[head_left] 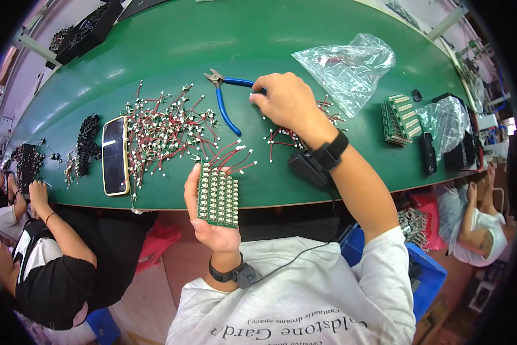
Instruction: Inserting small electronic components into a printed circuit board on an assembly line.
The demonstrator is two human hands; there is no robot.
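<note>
My left hand (207,231) holds a green circuit board panel (218,198) with rows of small white connectors at the table's near edge. Several short red wire leads (231,155) with white plugs stick out from its far edge. Above the table, my right hand (287,100) has its thumb and forefinger drawn together by one handle end of the blue-handled cutters (221,106); what they pinch is too small to make out. The cutters lie with jaws apart. A large heap of red wire leads (166,129) spreads left of them, and a smaller wire heap (284,137) lies partly under my right forearm.
A phone (115,155) lies beside the large heap, with black parts (89,138) to its left. Rightward are a clear plastic bag (356,69) and stacked boards (401,121). A black device (307,167) sits by my right wrist. A co-worker's hand (39,196) rests at the left edge.
</note>
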